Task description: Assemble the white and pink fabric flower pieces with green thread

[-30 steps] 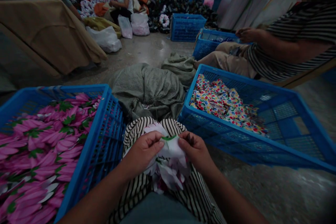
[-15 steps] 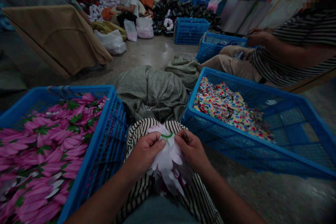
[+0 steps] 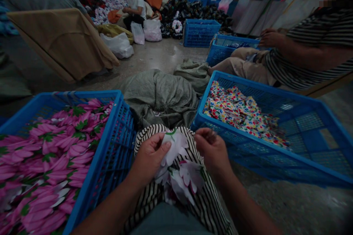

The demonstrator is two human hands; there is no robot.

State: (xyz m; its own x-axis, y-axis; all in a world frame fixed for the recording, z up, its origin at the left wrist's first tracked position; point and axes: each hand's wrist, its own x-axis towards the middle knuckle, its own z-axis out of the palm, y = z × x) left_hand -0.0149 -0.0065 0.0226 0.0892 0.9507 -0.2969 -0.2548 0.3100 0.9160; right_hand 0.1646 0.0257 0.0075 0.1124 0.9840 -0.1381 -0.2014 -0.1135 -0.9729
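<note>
The left hand (image 3: 149,158) closes around a white fabric flower (image 3: 178,170), bound with green thread (image 3: 171,132), just above a striped garment (image 3: 204,202) across the lap. The right hand (image 3: 212,150) hangs apart, pinched shut; whether it holds anything is too fine to tell.

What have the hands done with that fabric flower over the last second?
The right hand has let go of the fabric flower and moved up and right, away from it. The left hand keeps hold. The blue crate of pink petals and blue crate of printed cloth look unchanged.
</note>
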